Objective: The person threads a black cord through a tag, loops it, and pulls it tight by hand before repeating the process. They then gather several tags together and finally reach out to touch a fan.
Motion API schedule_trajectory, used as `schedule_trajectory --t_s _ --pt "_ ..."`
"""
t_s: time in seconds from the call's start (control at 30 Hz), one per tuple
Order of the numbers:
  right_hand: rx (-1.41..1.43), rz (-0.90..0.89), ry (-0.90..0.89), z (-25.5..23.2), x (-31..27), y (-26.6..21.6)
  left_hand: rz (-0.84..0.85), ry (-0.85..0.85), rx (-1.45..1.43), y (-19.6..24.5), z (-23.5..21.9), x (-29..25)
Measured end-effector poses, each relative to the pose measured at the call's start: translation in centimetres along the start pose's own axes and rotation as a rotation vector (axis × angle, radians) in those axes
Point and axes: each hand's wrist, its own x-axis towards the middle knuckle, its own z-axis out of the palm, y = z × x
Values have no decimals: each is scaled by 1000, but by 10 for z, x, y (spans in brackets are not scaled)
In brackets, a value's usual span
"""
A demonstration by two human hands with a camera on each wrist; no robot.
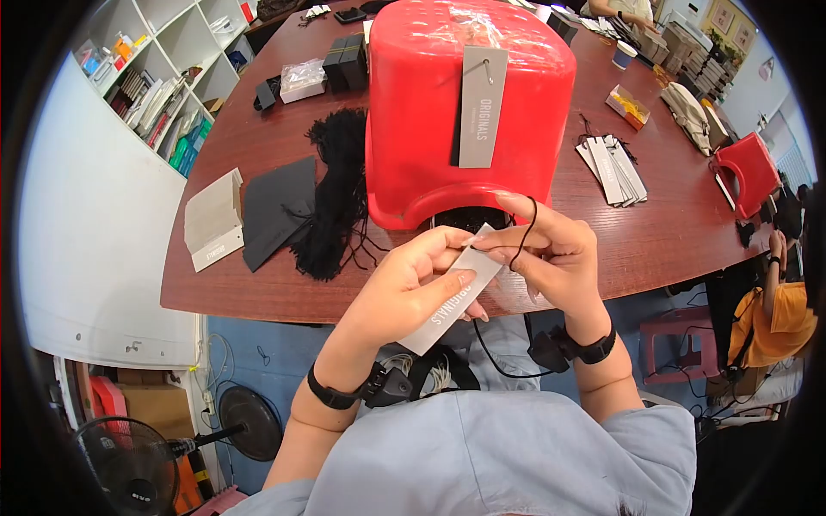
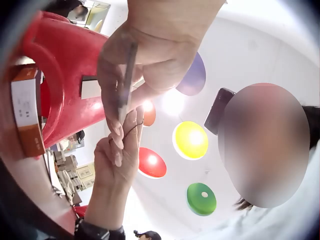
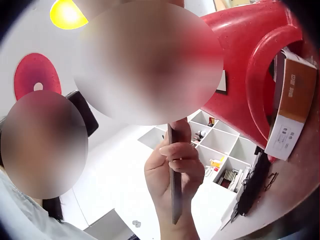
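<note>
In the head view the left hand [image 1: 411, 285] grips a grey tag [image 1: 453, 301] printed "ORIGINALS", held at a slant above the table's front edge. The right hand [image 1: 559, 258] pinches a black cord [image 1: 522, 236] at the tag's top end, the loop passing around its fingers. Seen edge-on in the left wrist view, the tag [image 2: 128, 80] lies in the left hand [image 2: 150, 60], with the right hand [image 2: 117, 160] below. The right wrist view shows the left hand [image 3: 181, 165] around the tag [image 3: 175, 190]; the right hand is blurred there.
Behind the hands stands a red stool [image 1: 430, 129] with a tag [image 1: 480, 107] on its side. Black cords [image 1: 331, 198], dark cards [image 1: 280, 206] and grey tags [image 1: 213, 215] lie to the left. More strung tags [image 1: 611, 169] and a small box [image 1: 628, 107] are at the right.
</note>
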Motion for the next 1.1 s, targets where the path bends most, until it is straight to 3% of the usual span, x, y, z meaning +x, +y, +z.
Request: schedule_trajectory --t_s 0.07,0.13,0.17,0.23,0.47,0.6,0.7,0.77,0.8,0.87,0.97,1.0,1.1 --pt "53 -43 -5 -3 1 3 10 -9 -24 0 0 0" --pt "441 182 108 -9 2 -4 -14 -45 12 0 -2 -2" --pt "535 126 174 -14 5 3 -15 -44 11 2 -2 -3" --pt "442 55 177 -27 11 10 -15 -13 54 7 0 -5" --pt "646 -25 370 -71 16 20 -97 -4 92 3 -6 -10" --pt "638 -26 481 -69 8 26 -118 -44 23 4 -4 -10" --pt "480 -26 602 -63 0 38 -143 -67 -95 3 -5 -2" --pt "254 241 621 -57 -3 42 -165 -71 -168 -1 -5 6" --pt "123 272 657 -50 -5 41 -105 -9 -231 -6 -3 11" --pt "-136 321 584 -39 -20 29 -24 108 -303 -10 9 21" --pt "227 485 207 -3 -47 -3 89 185 -313 -20 29 40" --pt "198 497 89 5 -55 -4 152 165 -269 -29 33 47" --pt "200 646 211 -5 -56 -11 191 168 -124 -40 44 56"
